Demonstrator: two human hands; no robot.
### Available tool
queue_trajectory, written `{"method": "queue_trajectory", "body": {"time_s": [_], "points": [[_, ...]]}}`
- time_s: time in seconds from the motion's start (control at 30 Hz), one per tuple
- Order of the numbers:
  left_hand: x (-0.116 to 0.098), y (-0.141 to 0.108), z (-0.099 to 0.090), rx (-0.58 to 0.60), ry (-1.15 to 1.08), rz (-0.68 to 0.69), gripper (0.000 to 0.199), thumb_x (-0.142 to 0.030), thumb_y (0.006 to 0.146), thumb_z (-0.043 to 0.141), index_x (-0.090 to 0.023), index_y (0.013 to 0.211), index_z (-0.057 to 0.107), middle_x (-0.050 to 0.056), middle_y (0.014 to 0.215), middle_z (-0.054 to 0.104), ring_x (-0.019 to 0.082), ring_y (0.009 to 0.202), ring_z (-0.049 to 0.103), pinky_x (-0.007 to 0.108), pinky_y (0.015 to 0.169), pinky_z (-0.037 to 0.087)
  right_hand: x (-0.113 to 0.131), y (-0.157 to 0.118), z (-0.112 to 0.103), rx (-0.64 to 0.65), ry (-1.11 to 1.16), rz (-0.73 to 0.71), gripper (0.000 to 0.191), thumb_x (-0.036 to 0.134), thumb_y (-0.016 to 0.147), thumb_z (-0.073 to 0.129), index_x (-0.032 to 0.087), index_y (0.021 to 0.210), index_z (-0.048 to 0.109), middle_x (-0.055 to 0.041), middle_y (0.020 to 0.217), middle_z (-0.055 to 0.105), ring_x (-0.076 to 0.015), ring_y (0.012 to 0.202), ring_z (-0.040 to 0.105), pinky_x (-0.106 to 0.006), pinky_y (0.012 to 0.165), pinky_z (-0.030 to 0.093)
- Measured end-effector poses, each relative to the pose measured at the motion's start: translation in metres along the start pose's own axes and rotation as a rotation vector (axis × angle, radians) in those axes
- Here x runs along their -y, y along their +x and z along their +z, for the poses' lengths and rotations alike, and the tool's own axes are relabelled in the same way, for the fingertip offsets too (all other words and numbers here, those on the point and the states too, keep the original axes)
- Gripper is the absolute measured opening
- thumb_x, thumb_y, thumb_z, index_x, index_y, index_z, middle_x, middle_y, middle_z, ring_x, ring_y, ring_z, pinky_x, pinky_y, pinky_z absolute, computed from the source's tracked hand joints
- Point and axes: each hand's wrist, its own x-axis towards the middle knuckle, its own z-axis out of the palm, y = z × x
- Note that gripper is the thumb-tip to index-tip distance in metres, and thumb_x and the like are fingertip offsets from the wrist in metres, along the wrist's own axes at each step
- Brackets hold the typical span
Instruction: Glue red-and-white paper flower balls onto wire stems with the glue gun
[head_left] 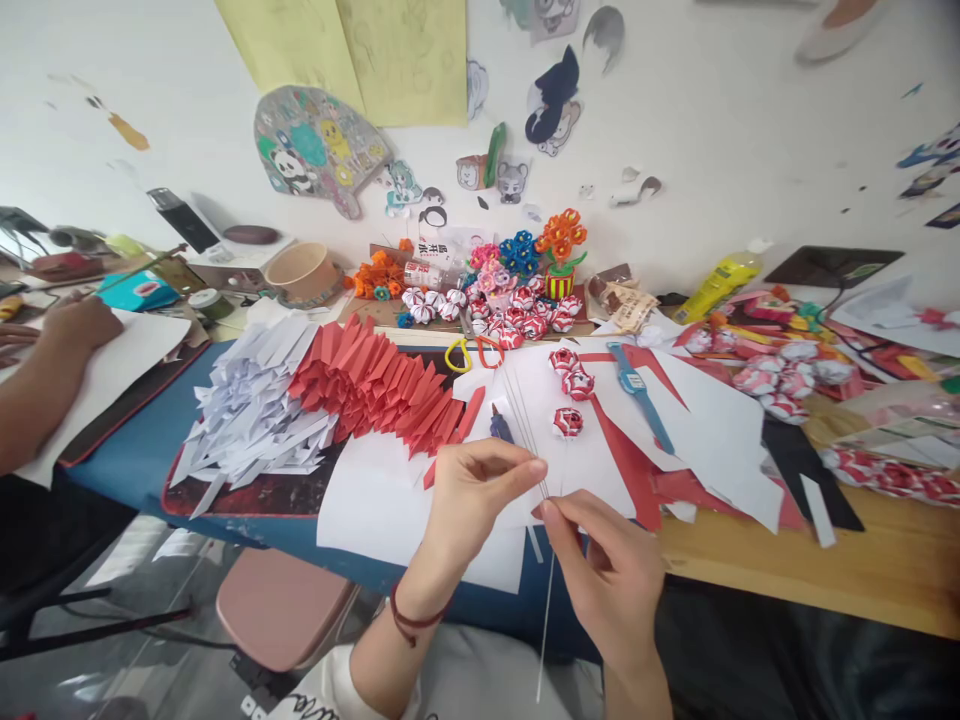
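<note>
Several thin pale strands (525,425), straight like wires, slant over the white sheet. My left hand (476,490) is closed in a pinch on them, thumb against forefinger. Just to its right, my right hand (611,570) pinches the same strands near their lower ends, fingertips close to the left ones. One white string (546,625) hangs down below the hands toward my lap. Beyond my fingers lie a dark blue pen-like tool (500,424) and red-and-white folded paper balls (568,422). Whether the strands are wire or thread, I cannot tell.
Folded white paper strips (259,400) and red ones (382,385) are heaped at left. Scissors (489,351) and a blue cutter-like tool (641,395) lie further back. Paper flowers (517,252) stand by the wall. Another person's arm (45,390) rests at far left.
</note>
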Motion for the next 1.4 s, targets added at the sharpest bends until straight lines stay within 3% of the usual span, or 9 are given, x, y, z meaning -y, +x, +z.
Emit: {"method": "queue_trajectory", "body": {"time_s": [0.2, 0.4, 0.53, 0.67, 0.83, 1.0, 1.13, 1.27, 1.4], "points": [[-0.018, 0.023, -0.002, -0.131, -0.005, 0.11, 0.01, -0.023, 0.071, 0.089, -0.02, 0.068, 0.08, 0.0, 0.062, 0.073, 0.007, 0.055, 0.057, 0.016, 0.052, 0.046, 0.005, 0.005, 0.004, 0.021, 0.056, 0.032, 0.018, 0.014, 0.096, 0.062, 0.022, 0.082, 0.07, 0.0024, 0.067, 0.061, -0.0095, 0.057, 0.052, -0.023, 0.051, 0.039], [-0.026, 0.027, -0.001, -0.037, 0.139, 0.191, 0.02, -0.035, 0.088, 0.076, -0.019, 0.078, 0.08, 0.001, 0.068, 0.074, 0.007, 0.055, 0.057, 0.018, 0.056, 0.049, 0.002, 0.011, 0.006, -0.041, 0.167, 0.126, 0.02, 0.023, 0.096, 0.064, 0.022, 0.079, 0.073, 0.0039, 0.06, 0.057, -0.0088, 0.051, 0.049, -0.023, 0.046, 0.035], [-0.027, 0.019, 0.0, 0.047, 0.197, 0.135, 0.018, -0.036, 0.085, 0.078, -0.018, 0.082, 0.079, 0.003, 0.076, 0.075, 0.009, 0.061, 0.061, 0.018, 0.055, 0.051, -0.005, 0.013, -0.001, 0.023, 0.197, 0.194, 0.026, 0.03, 0.098, 0.063, 0.021, 0.076, 0.072, 0.0024, 0.061, 0.058, -0.0096, 0.05, 0.048, -0.024, 0.046, 0.034], [-0.022, 0.018, 0.002, 0.062, 0.225, 0.087, 0.021, -0.037, 0.082, 0.079, -0.018, 0.077, 0.076, 0.003, 0.07, 0.073, 0.011, 0.058, 0.062, 0.021, 0.054, 0.054, -0.009, 0.014, -0.004, 0.087, 0.206, 0.253, 0.029, 0.037, 0.099, 0.06, 0.02, 0.079, 0.072, 0.0007, 0.065, 0.059, -0.0116, 0.055, 0.051, -0.025, 0.05, 0.038], [-0.014, 0.018, 0.003, 0.029, 0.192, 0.103, 0.018, -0.034, 0.084, 0.077, -0.018, 0.077, 0.074, 0.001, 0.068, 0.071, 0.01, 0.055, 0.059, 0.021, 0.055, 0.053, -0.01, 0.013, -0.002, 0.067, 0.242, 0.306, 0.03, 0.041, 0.1, 0.057, 0.02, 0.085, 0.072, 0.0015, 0.066, 0.057, -0.012, 0.059, 0.053, -0.024, 0.056, 0.043], [-0.011, 0.012, 0.005, 0.054, 0.249, 0.122, 0.014, -0.032, 0.087, 0.075, -0.018, 0.086, 0.073, 0.0, 0.071, 0.068, 0.01, 0.06, 0.059, 0.022, 0.057, 0.049, -0.012, 0.011, -0.002, 0.063, 0.259, 0.343, 0.03, 0.041, 0.101, 0.056, 0.019, 0.086, 0.071, 0.0032, 0.061, 0.053, -0.0109, 0.052, 0.051, -0.024, 0.051, 0.04], [-0.011, 0.004, 0.008, 0.072, 0.332, 0.138, 0.011, -0.028, 0.086, 0.075, -0.018, 0.091, 0.073, 0.0, 0.067, 0.067, 0.012, 0.06, 0.063, 0.024, 0.058, 0.047, -0.011, 0.009, -0.003, 0.055, 0.162, 0.316, 0.029, 0.039, 0.102, 0.056, 0.02, 0.086, 0.072, 0.0045, 0.058, 0.048, -0.0108, 0.051, 0.046, -0.024, 0.049, 0.035], [-0.009, 0.0, 0.012, 0.036, 0.347, 0.159, 0.008, -0.026, 0.085, 0.076, -0.019, 0.086, 0.072, 0.001, 0.07, 0.07, 0.014, 0.059, 0.065, 0.027, 0.06, 0.05, -0.009, 0.009, -0.001, -0.005, 0.042, 0.21, 0.025, 0.034, 0.101, 0.058, 0.021, 0.084, 0.073, 0.0043, 0.056, 0.046, -0.0122, 0.054, 0.051, -0.024, 0.051, 0.038], [-0.007, -0.002, 0.014, -0.031, 0.346, 0.212, 0.011, -0.026, 0.085, 0.076, -0.019, 0.079, 0.071, 0.001, 0.072, 0.071, 0.012, 0.06, 0.062, 0.026, 0.061, 0.051, -0.008, 0.008, 0.001, -0.045, -0.051, 0.093, 0.019, 0.025, 0.1, 0.058, 0.022, 0.09, 0.074, 0.0, 0.07, 0.064, -0.0129, 0.063, 0.059, -0.024, 0.057, 0.046]]}}
